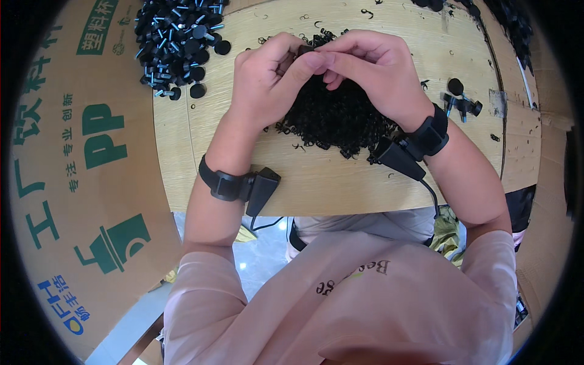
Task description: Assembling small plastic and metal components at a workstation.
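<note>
Since the black piece point(306, 50) is small, it sits pinched between thumb and finger of my left hand point(267, 73); my right hand point(377, 67) brings its fingertips up against the left thumb, though I cannot tell whether they grip anything. Location: over the far side of a heap of small black parts point(334, 121), perhaps so strays drop back. Black round-headed bolts point(182, 45): piled at the tabletop's point(228, 176) far left, probably keeping the middle workable. Loose bolts point(463, 104): a few, right, beyond my wrist.

Likely a workshop: heaped black-headed screws point(176, 52), small black parts point(337, 118).
</note>
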A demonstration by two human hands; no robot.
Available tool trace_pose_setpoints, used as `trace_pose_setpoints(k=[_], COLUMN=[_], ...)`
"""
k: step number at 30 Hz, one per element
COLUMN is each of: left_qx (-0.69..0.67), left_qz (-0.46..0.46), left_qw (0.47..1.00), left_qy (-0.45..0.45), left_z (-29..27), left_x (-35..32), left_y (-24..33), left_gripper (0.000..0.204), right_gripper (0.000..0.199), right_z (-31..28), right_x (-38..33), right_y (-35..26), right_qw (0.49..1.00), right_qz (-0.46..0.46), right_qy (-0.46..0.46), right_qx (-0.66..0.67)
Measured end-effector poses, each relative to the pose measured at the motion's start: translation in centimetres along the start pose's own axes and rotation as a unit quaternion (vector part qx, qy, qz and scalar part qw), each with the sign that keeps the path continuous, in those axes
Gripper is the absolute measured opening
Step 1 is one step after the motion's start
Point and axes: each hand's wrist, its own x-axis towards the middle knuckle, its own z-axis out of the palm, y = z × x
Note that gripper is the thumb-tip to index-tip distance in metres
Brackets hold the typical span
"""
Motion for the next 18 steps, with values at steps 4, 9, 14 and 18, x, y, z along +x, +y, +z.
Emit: trace_pose_setpoints(k=[4,9,14,18], left_qx=[-0.024,0.026,0.026,-0.011], left_qz=[-0.024,-0.008,0.092,0.102], left_qw=[0.999,0.999,0.995,0.995], left_qy=[-0.003,-0.038,-0.011,-0.011], left_z=[0.2,-0.5,-0.5,0.1], left_x=[-0.2,0.3,0.6,0.8], left_y=[-0.2,0.6,0.6,0.2], left_gripper=[0.024,0.026,0.032,0.033], right_gripper=[0.018,0.019,0.021,0.022], right_z=[-0.2,-0.6,-0.5,-0.8], right_x=[0.1,0.2,0.3,0.5], right_y=[-0.1,0.3,0.6,0.7], right_qw=[1.0,0.999,0.998,0.997], right_qz=[0.007,0.023,0.033,0.043], right_qy=[-0.004,0.029,0.031,0.046], right_qx=[0.007,0.035,0.047,0.054])
